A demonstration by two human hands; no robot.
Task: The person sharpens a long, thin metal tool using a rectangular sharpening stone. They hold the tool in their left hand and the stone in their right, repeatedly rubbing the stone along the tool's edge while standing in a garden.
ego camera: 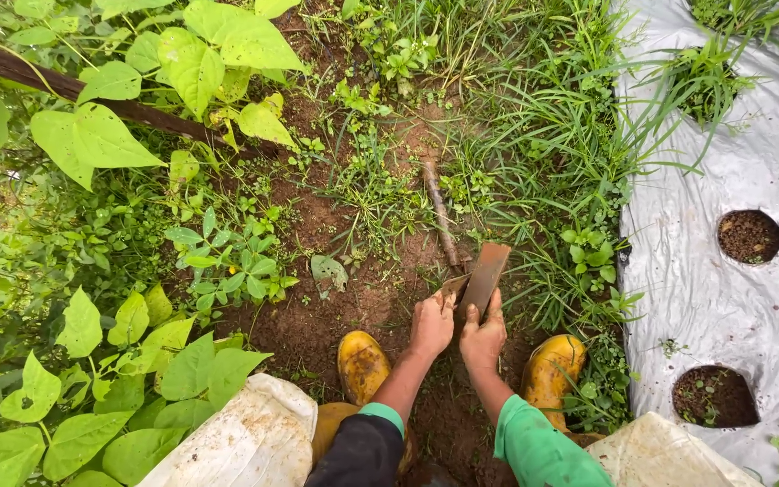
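Both of my hands grip one tool low over the bare soil. My right hand point(482, 337) is closed on the base of a flat, rust-brown metal blade point(485, 277) that points away from me into the dirt. Beside it, my left hand point(431, 323) holds a short brown piece point(453, 287) next to the blade. Soil covers both hands. My two yellow rubber boots point(362, 363) stand on either side of the hands. Green sleeve cuffs show at my wrists.
A silver plastic mulch sheet point(723, 280) with round planting holes point(749, 236) lies to the right. Thick grass point(543, 153) grows along its edge. Broad-leaved plants point(92, 135) fill the left side. A thin dry stick point(440, 209) lies on the soil ahead. A dark pipe point(65, 87) crosses the top left.
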